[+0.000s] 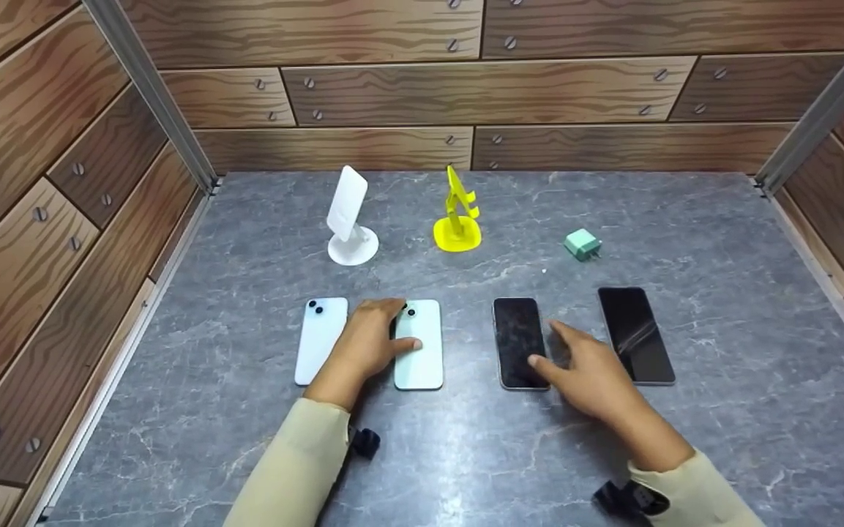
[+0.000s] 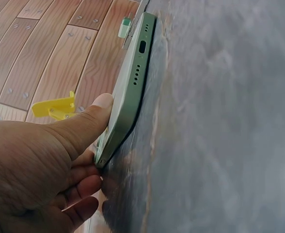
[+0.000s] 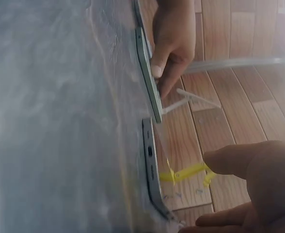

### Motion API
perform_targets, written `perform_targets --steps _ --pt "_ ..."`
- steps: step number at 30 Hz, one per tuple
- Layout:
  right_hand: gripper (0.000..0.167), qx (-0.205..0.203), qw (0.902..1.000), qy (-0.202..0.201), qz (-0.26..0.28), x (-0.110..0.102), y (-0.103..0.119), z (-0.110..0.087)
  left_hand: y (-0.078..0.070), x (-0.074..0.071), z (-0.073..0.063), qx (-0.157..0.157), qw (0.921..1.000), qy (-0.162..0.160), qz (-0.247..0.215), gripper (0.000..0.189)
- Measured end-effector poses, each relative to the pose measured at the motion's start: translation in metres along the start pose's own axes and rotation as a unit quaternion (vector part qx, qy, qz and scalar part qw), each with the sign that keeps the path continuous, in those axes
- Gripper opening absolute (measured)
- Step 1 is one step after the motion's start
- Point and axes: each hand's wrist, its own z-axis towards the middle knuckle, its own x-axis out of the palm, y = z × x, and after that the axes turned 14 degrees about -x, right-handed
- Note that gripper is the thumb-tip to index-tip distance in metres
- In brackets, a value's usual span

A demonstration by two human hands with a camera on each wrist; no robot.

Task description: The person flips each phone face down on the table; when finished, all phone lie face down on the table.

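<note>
A mint green phone (image 1: 422, 362) lies back side up, and my left hand (image 1: 365, 338) grips its left edge. The left thumb (image 2: 101, 104) presses on the phone's back while the other fingers curl by the side edge. Just left of that hand is a pale blue phone (image 1: 317, 348), also back up. My right hand (image 1: 588, 369) is spread beside a black-screened phone (image 1: 518, 340), its thumb over the lower right edge and its index finger pointing forward. In the right wrist view, a gap shows between the right thumb (image 3: 225, 160) and this phone.
Another dark-screened phone (image 1: 637, 337) lies slightly turned, right of the right hand. Behind the phones stand a white phone stand (image 1: 348, 212) and a yellow phone stand (image 1: 457, 223). A green charger plug (image 1: 583, 244) sits at the back right. Wood-patterned panels (image 1: 407, 95) border the grey tabletop (image 1: 246, 249).
</note>
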Motion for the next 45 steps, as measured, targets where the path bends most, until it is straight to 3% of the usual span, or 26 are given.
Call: perform_targets --steps 4,10,21,28,32,39,45 --pt "0.074 0.013 0.9996 0.011 0.023 -0.002 -0.004 -0.004 0.0 -0.001 -0.001 -0.004 1.0 0.0 -0.008 0.074" --pt "0.072 -0.005 0.9981 0.012 0.061 0.002 -0.005 -0.007 0.0 -0.001 -0.002 -0.004 1.0 0.001 -0.008 0.074" --pt "0.077 -0.009 0.9981 0.013 0.06 0.005 -0.003 -0.009 -0.001 -0.002 -0.003 -0.004 1.0 -0.004 0.002 0.075" --pt "0.08 -0.004 0.9975 0.014 0.07 0.005 -0.005 -0.01 -0.013 0.0 -0.009 0.0 0.9982 -0.033 0.051 0.076" --pt "0.078 -0.004 0.9974 0.013 0.071 0.005 -0.006 -0.01 -0.028 0.003 -0.013 0.034 0.9964 -0.037 0.069 0.079" --pt "0.077 -0.005 0.9977 0.01 0.066 0.006 -0.009 -0.011 -0.063 0.026 -0.022 0.138 0.9857 -0.033 0.092 0.072" --pt "0.078 -0.004 0.9968 0.008 0.079 0.006 -0.011 -0.012 -0.088 0.051 -0.028 0.152 0.9801 0.012 0.126 0.096"
